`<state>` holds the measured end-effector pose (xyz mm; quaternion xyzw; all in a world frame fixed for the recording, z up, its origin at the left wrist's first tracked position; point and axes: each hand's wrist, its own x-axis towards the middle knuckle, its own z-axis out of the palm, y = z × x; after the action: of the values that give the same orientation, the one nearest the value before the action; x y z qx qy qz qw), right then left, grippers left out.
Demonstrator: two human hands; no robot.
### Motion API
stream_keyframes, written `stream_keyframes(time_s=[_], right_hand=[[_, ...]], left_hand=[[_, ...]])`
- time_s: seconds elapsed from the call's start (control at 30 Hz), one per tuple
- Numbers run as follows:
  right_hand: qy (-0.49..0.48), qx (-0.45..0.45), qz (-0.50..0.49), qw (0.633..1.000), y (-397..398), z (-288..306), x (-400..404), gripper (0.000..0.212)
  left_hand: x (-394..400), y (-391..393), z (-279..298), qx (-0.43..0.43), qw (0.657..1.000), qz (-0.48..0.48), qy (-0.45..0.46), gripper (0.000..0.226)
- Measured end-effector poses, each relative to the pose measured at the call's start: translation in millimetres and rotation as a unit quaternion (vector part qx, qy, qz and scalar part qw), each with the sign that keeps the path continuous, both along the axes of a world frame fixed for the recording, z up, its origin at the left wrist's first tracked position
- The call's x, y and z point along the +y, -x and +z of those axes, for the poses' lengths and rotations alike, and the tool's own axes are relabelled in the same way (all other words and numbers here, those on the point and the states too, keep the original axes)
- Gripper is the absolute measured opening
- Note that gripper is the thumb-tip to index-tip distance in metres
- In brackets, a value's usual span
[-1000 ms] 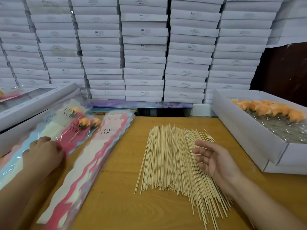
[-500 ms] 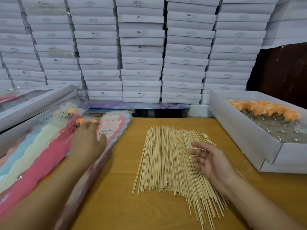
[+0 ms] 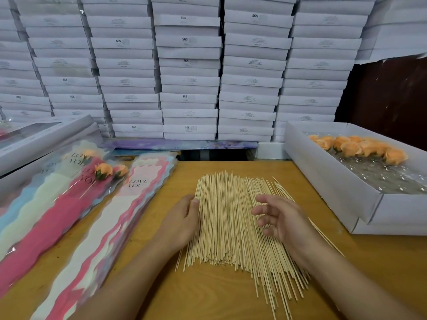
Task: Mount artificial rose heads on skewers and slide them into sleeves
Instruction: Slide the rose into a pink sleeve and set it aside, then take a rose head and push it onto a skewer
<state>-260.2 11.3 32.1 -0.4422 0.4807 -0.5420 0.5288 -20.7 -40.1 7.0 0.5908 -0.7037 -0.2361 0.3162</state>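
The skewers lie spread in the middle of the table, with the left hand at their left edge and the right hand over their right side. Left of them lie the sleeves, with two sleeved roses on the stack further left, and boxes beyond that. Right of the skewers stands an open box with rose heads at its far end, and stacked boxes rise behind the table.

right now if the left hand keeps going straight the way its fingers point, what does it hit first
Probably nothing new: the left hand points away along the left edge of the skewers, which it seems to touch already. Farther on is bare table, though depth is unclear.
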Motion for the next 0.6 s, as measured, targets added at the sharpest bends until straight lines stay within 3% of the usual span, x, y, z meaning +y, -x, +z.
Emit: stream_keyframes(time_s=[0.1,0.2,0.3,0.4,0.6], right_hand=[[0.046,0.179,-0.021,0.983,-1,11,0,0.019],[0.117,0.363,-0.049,0.923,6,32,-5,0.018],[0.148,0.393,-0.091,0.903,23,62,-18,0.018],[0.145,0.481,-0.146,0.852,57,93,-41,0.021],[0.039,0.576,-0.271,0.770,140,128,-82,0.020]], left_hand=[[2,-3,0,0.022,1.000,-0.008,0.017,0.046],[3,-1,-1,0.035,0.999,0.001,0.029,0.042],[3,-2,-2,0.029,0.999,0.008,0.033,0.043],[4,-4,-2,0.032,0.999,0.006,0.029,0.045],[3,-2,-2,0.042,0.999,0.010,0.030,0.042]])
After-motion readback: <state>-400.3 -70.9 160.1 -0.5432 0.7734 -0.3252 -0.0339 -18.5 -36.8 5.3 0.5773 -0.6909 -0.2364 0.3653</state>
